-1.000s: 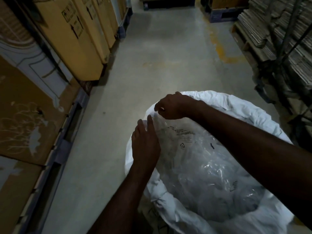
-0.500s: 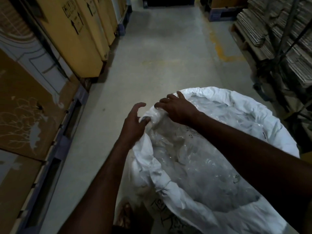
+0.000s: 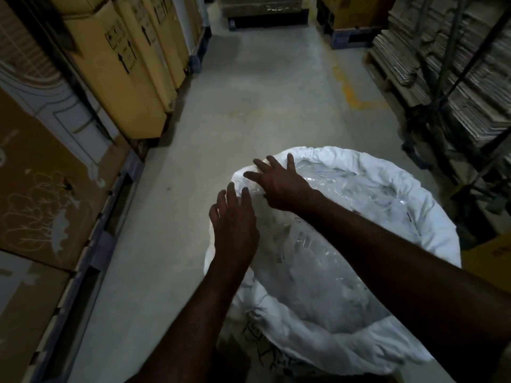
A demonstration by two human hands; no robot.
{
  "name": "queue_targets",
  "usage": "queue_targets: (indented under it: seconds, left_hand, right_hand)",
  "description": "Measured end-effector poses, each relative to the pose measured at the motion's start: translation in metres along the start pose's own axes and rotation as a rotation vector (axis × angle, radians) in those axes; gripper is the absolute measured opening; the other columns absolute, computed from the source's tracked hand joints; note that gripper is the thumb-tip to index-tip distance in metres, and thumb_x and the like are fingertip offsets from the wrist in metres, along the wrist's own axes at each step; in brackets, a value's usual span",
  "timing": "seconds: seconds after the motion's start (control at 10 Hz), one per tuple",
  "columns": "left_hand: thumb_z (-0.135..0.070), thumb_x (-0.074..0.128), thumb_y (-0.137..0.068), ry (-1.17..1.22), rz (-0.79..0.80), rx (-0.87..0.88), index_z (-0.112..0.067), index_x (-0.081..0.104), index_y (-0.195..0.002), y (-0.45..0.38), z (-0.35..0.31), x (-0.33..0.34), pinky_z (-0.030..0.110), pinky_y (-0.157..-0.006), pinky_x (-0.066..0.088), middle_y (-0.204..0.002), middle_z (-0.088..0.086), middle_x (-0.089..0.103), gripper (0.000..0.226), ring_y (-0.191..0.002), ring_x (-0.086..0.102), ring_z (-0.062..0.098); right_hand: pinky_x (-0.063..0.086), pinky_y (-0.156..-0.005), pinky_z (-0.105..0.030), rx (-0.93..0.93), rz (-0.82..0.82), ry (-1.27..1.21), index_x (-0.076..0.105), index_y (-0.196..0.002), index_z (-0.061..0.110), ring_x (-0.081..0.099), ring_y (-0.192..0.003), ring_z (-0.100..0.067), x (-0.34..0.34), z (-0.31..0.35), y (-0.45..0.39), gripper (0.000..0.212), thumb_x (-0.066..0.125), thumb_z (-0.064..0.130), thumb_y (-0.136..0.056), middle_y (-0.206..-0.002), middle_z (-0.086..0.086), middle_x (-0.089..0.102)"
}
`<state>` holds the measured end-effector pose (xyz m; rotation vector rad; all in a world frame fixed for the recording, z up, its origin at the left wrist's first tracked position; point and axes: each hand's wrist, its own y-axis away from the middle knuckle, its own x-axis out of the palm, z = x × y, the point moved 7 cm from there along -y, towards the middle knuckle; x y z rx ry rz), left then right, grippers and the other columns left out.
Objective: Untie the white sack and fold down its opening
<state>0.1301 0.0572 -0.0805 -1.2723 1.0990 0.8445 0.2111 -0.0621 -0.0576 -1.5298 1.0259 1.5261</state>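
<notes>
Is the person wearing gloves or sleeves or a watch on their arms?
No. The left hand and right hand are both bare, with no gloves and no rings that show. Both forearms are bare too: no sleeves, watch or bands as far up as the picture reaches. The light is dim, so tiny details could be missed.

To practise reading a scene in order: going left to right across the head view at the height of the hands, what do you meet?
Printed cardboard box → bare concrete floor → left hand → right hand → clear plastic liner → white sack's rolled rim.
</notes>
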Motion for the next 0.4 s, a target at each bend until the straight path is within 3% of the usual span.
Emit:
queue_targets:
  seconds: [0.2, 0.3, 0.4]
  left_hand:
    - [-0.029, 0.091, -0.076, 0.067, 0.113, -0.033, -0.007, 0.050, -0.156, 0.020, -0.014, -0.010, 0.061, -0.111, 0.045, -0.160, 0.026, 0.047, 0.092, -0.144, 0.049, 0.049]
    - [-0.033, 0.084, -0.081, 0.140, 0.062, 0.001, -0.007, 0.049, -0.158, 0.033, -0.027, -0.022, 0.062, -0.111, 0.046, -0.158, 0.025, 0.050, 0.089, -0.143, 0.051, 0.049]
    - [-0.039, 0.064, -0.093, 0.212, -0.069, 0.086, -0.008, 0.043, -0.162, 0.048, -0.046, -0.043, 0.058, -0.121, 0.037, -0.160, 0.022, 0.049, 0.078, -0.148, 0.048, 0.044]
  right_hand:
    - [0.016, -0.121, -0.077, 0.056, -0.109, -0.093, 0.030, -0.164, 0.033, 0.016, -0.162, -0.038, -0.030, 0.004, 0.066, 0.084, 0.073, 0.017, -0.093, -0.176, -0.009, 0.018]
    - [0.017, -0.124, -0.073, 0.131, -0.141, -0.164, 0.028, -0.165, 0.033, 0.015, -0.162, -0.037, -0.037, 0.002, 0.116, 0.079, 0.069, 0.021, -0.098, -0.176, -0.009, 0.016]
    - [0.018, -0.125, -0.072, 0.211, -0.178, -0.225, 0.025, -0.166, 0.035, 0.014, -0.162, -0.037, -0.039, 0.001, 0.167, 0.077, 0.067, 0.025, -0.101, -0.177, -0.009, 0.015]
